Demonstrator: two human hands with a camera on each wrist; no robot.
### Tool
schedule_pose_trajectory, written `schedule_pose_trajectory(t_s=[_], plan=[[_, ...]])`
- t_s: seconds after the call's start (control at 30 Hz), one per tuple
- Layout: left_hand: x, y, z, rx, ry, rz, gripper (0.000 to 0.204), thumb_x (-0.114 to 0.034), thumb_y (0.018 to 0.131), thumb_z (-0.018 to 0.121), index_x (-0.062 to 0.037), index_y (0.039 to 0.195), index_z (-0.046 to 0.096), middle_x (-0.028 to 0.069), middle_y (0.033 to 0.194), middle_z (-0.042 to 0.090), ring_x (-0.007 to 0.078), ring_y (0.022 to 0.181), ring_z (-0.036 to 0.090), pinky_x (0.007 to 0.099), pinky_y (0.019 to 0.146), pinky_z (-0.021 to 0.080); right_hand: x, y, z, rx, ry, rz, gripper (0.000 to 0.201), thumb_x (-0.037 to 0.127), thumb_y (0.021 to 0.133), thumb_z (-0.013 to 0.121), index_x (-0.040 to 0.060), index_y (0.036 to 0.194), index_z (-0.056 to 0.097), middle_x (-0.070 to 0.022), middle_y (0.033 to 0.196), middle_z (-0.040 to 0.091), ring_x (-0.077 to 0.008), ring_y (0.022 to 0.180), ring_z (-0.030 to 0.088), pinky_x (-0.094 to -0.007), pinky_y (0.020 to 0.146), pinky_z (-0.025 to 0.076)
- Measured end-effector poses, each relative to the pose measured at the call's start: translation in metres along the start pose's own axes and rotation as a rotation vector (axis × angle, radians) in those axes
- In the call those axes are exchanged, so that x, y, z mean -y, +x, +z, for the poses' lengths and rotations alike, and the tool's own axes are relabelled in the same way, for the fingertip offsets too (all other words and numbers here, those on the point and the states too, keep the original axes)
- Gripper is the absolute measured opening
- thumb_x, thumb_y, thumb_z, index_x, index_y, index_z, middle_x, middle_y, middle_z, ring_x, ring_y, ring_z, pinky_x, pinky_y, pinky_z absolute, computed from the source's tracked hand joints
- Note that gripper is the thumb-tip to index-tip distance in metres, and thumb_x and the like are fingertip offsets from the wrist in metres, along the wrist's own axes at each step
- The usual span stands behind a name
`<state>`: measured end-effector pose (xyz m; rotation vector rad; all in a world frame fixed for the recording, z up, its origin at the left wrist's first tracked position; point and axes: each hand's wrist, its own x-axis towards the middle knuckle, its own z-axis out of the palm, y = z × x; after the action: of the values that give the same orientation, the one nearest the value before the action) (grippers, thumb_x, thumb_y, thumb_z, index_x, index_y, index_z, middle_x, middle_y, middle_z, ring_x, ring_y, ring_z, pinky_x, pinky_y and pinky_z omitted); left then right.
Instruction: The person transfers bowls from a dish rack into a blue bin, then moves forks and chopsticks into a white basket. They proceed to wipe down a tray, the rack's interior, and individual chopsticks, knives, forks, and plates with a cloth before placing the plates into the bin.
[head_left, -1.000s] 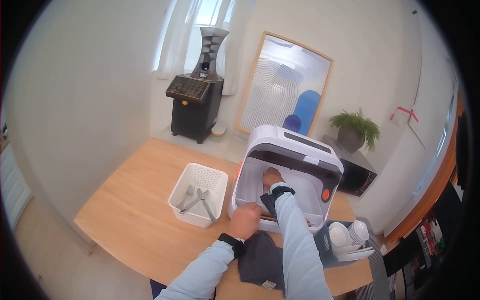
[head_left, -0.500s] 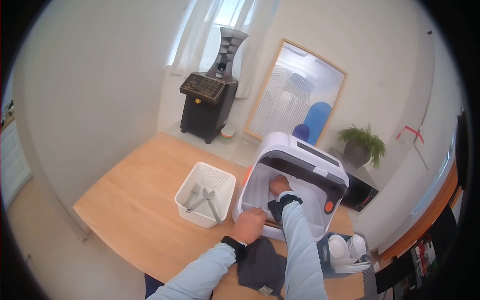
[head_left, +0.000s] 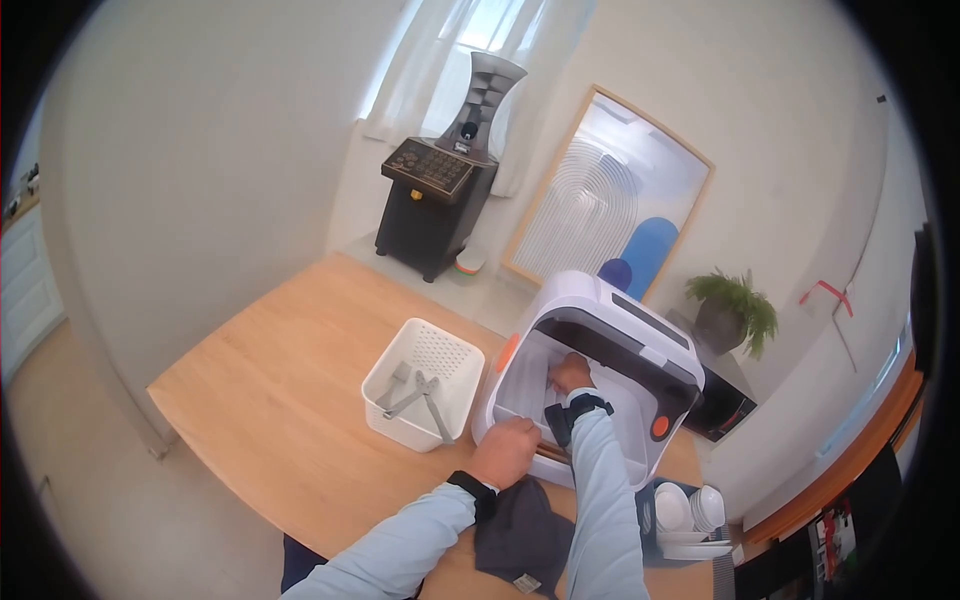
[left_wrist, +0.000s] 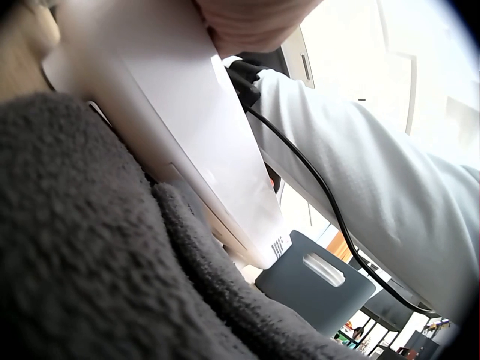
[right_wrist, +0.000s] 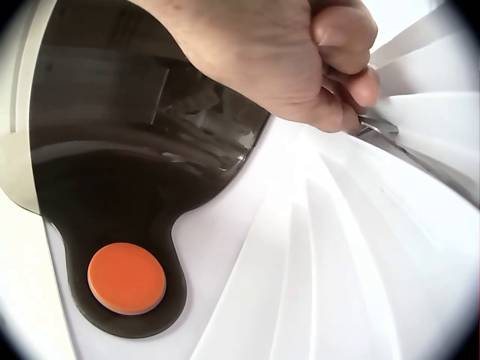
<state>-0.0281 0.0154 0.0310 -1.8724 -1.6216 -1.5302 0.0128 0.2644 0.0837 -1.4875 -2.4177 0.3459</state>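
Note:
A white box (head_left: 608, 301) with a raised smoky lid (right_wrist: 97, 172) and round orange side buttons stands on the table. Deep inside it, my right hand (head_left: 570, 373) pinches a thin shiny metal utensil (right_wrist: 379, 127) beside white ribbed plastic; most of the utensil is hidden. My left hand (head_left: 505, 455) lies at the box's front left rim with its fingers bent inward, the fingertips out of sight; I cannot tell what they hold. Brown sticks (head_left: 549, 452) show just right of it. A dark grey cloth (head_left: 520, 535) lies in front of the box.
A white perforated basket (head_left: 400, 431) with metal cutlery (head_left: 432, 402) stands left of the box. On the right, a dark rack (head_left: 645, 530) holds white bowls (head_left: 674, 508) and plates. Behind are a black machine (head_left: 430, 215), a framed picture (head_left: 610, 190) and a potted fern (head_left: 735, 310).
The head view has shifted, so the whole scene sits slightly further right. Both hands keep their places at the box: the right inside, the left at the front rim.

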Motion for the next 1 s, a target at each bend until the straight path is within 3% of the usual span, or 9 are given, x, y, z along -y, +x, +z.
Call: schedule_pose_trajectory(t_s=[0.17, 0.27, 0.37, 0.47, 0.57, 0.7, 0.83, 1.0], plan=[[0.003, -0.002, 0.005, -0.023, -0.018, 0.006, 0.004, -0.004, 0.073, 0.057, -0.0008, 0.072, 0.059, 0.0144, 0.076, 0.057, 0.0324, 0.079, 0.059, 0.0413, 0.07, 0.05, 0.012, -0.008, -0.007, 0.075, -0.056, -0.001, 0.019, 0.015, 0.071, 0.068, -0.0041, 0.067, 0.068, -0.0177, 0.061, 0.066, -0.0278, 0.058, 0.068, -0.0358, 0.063, 0.055], [0.004, -0.003, 0.005, -0.033, -0.022, 0.006, 0.003, -0.004, 0.073, 0.057, -0.0009, 0.072, 0.059, 0.0138, 0.076, 0.056, 0.0322, 0.078, 0.059, 0.0416, 0.069, 0.049, 0.01, -0.011, -0.005, -0.028, 0.05, 0.062, 0.018, 0.013, 0.073, 0.068, -0.0043, 0.07, 0.068, -0.0168, 0.062, 0.067, -0.0273, 0.053, 0.067, -0.0341, 0.063, 0.056], [0.002, -0.002, 0.004, -0.028, -0.014, 0.002, 0.003, -0.004, 0.073, 0.058, -0.0012, 0.072, 0.059, 0.0135, 0.075, 0.056, 0.032, 0.078, 0.059, 0.0417, 0.068, 0.049, -0.006, -0.003, -0.005, -0.183, 0.052, -0.047, 0.021, 0.015, 0.074, 0.066, -0.0052, 0.068, 0.067, -0.0176, 0.061, 0.066, -0.0269, 0.053, 0.067, -0.035, 0.059, 0.055], [0.003, -0.002, 0.004, -0.026, -0.01, 0.009, 0.002, -0.003, 0.073, 0.057, -0.0016, 0.072, 0.059, 0.0141, 0.075, 0.057, 0.0326, 0.077, 0.059, 0.0419, 0.068, 0.049, -0.018, 0.0, -0.024, -0.213, 0.124, -0.04, 0.023, 0.016, 0.077, 0.063, -0.0054, 0.067, 0.066, -0.0153, 0.057, 0.063, -0.0242, 0.046, 0.063, -0.0357, 0.047, 0.051], [0.003, -0.001, 0.003, -0.013, -0.03, -0.01, 0.004, -0.003, 0.077, 0.058, -0.0014, 0.076, 0.061, 0.015, 0.076, 0.058, 0.0338, 0.077, 0.059, 0.0424, 0.069, 0.049, -0.016, -0.033, -0.053, -0.269, 0.57, 0.023, 0.021, 0.014, 0.078, 0.063, -0.0027, 0.065, 0.063, -0.0114, 0.051, 0.058, -0.0182, 0.037, 0.052, -0.0327, 0.035, 0.04], [-0.002, 0.002, -0.001, -0.042, -0.101, -0.054, 0.011, -0.012, 0.087, 0.06, -0.0015, 0.084, 0.065, 0.015, 0.08, 0.06, 0.0346, 0.078, 0.059, 0.0423, 0.069, 0.048, -0.031, -0.069, -0.068, -0.25, 1.115, -0.066, 0.016, 0.01, 0.083, 0.059, 0.0022, 0.069, 0.059, -0.0064, 0.052, 0.053, -0.0098, 0.034, 0.038, -0.0238, 0.031, 0.025], [-0.01, 0.004, -0.007, -0.064, -0.125, -0.088, 0.015, -0.015, 0.09, 0.059, -0.0013, 0.088, 0.065, 0.0149, 0.08, 0.06, 0.0347, 0.077, 0.06, 0.0418, 0.068, 0.048, -0.029, -0.11, -0.074, -0.302, 1.289, -0.068, 0.012, 0.01, 0.085, 0.056, 0.002, 0.076, 0.059, -0.0051, 0.056, 0.054, -0.0068, 0.037, 0.04, -0.0207, 0.031, 0.026], [-0.015, 0.006, -0.005, -0.117, -0.278, -0.11, 0.019, -0.017, 0.092, 0.057, 0.0, 0.087, 0.064, 0.0169, 0.08, 0.062, 0.0371, 0.074, 0.06, 0.0436, 0.065, 0.048, -0.029, -0.154, -0.061, -0.128, 1.464, -0.104, 0.015, 0.014, 0.088, 0.056, 0.0024, 0.079, 0.058, -0.0041, 0.059, 0.053, -0.0057, 0.039, 0.038, -0.0196, 0.033, 0.024]])
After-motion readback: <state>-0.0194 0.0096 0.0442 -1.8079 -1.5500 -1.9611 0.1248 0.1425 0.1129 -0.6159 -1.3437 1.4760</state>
